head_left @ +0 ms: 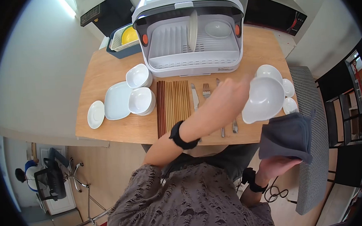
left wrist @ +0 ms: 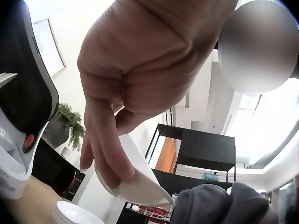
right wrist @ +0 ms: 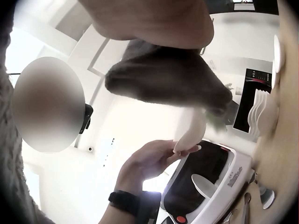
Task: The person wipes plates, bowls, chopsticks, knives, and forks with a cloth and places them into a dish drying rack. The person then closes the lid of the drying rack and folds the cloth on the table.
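My left hand [head_left: 233, 96] reaches across to the right and pinches the rim of a white bowl [head_left: 266, 98] with a pointed lip. In the left wrist view the bowl [left wrist: 145, 189] is tilted, fingers over its side and the thumb partly hidden. My right hand [head_left: 279, 168] holds a folded dark grey cloth [head_left: 284, 138] from below, beside the bowl's near edge. The right wrist view shows the cloth [right wrist: 168, 79] draped from the right hand [right wrist: 154, 21], overlapping the bowl [right wrist: 194, 133].
White bowls [head_left: 269, 72] and small dishes [head_left: 288, 87] lie at the table's right. A dish dryer [head_left: 195, 67] stands behind, a plate [head_left: 193, 30] upright inside. Chopsticks [head_left: 174, 103], a knife [head_left: 195, 96] and a fork [head_left: 206, 90] lie centrally. Stacked bowls [head_left: 140, 100] and a square plate [head_left: 117, 101] stand left.
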